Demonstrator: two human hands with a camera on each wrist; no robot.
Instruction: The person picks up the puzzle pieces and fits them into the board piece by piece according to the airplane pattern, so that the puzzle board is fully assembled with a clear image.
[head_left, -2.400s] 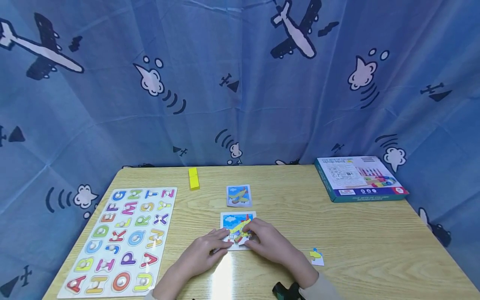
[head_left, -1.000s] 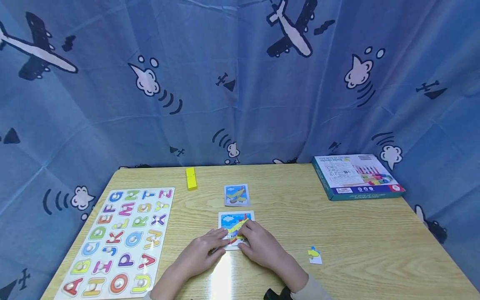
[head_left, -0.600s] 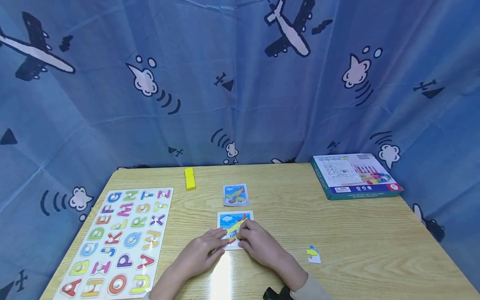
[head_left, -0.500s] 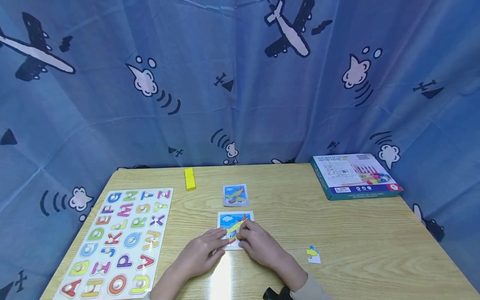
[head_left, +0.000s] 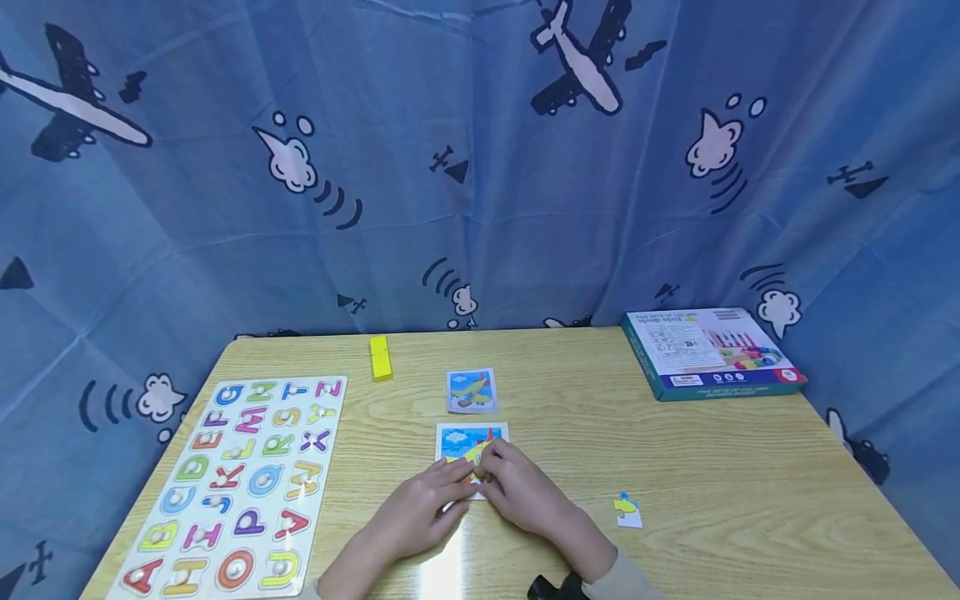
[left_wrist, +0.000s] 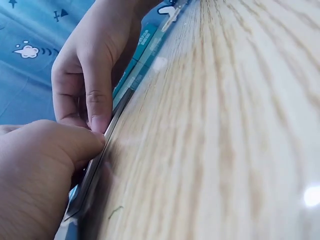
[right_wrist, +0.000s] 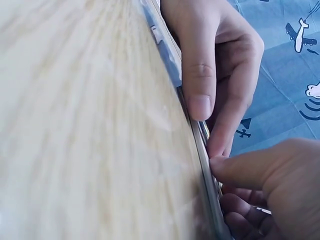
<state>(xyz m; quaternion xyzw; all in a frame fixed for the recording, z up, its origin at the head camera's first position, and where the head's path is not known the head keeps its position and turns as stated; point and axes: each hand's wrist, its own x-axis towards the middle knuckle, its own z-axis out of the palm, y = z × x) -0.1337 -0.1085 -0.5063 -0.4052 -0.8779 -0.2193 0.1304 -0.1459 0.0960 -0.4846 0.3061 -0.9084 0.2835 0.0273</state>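
Before me lies a small jigsaw puzzle (head_left: 459,438) with a yellow airplane on blue sky and a white border. My left hand (head_left: 423,510) reaches over its lower left part, fingers stretched out and resting on it. On the right side, my right hand (head_left: 525,492) has thumb and curled fingers pinching at a puzzle piece, mostly hidden under them. Both hands' fingertips meet near the lower middle. In the right wrist view, the right thumb is at the front edge beside the fingertips of the left hand (right_wrist: 215,55). One loose jigsaw piece (head_left: 628,512), yellow, blue and white, lies to the right.
A matching airplane picture card (head_left: 472,391) lies behind the puzzle. An alphabet board (head_left: 247,433) with knobbed letters covers the left of the wooden table (head_left: 720,475). A yellow block (head_left: 381,358) is at the back, and a flat game box (head_left: 712,354) stands back right.
Over the last half second my left hand has slid right and its fingertips now reach my right hand's. Earlier, a tilted piece under my right fingers came down flatter. The loose piece stayed put.
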